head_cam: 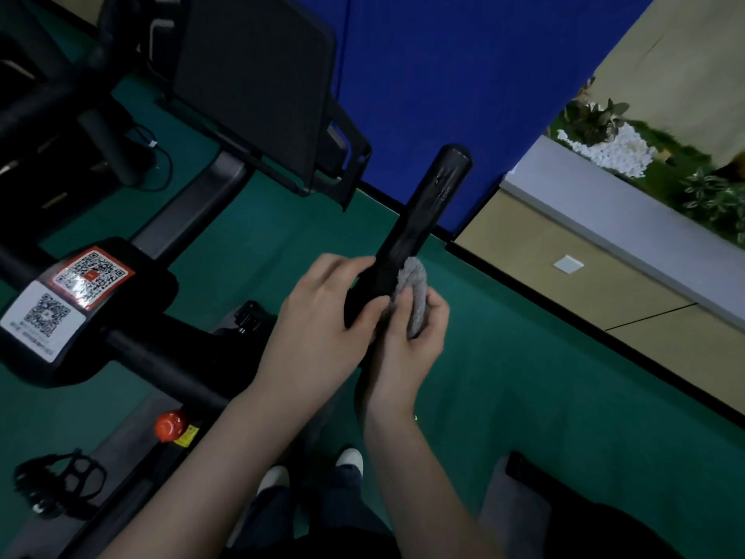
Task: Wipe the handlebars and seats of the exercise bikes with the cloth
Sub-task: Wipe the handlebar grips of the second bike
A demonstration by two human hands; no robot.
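A black handlebar grip of the exercise bike points up and away from me, its round end near the blue wall. My left hand grips the lower part of this bar, fingers over its top and thumb on its near side. My right hand holds a grey fluffy cloth bunched against the bar's right side, just below the bare upper grip. The bar's lower stretch is hidden behind both hands.
The bike's dark screen stands at upper left, with a QR-code sticker panel on the frame below it. A red knob and a pedal sit lower left. Another machine's grey part lies at lower right on the green floor.
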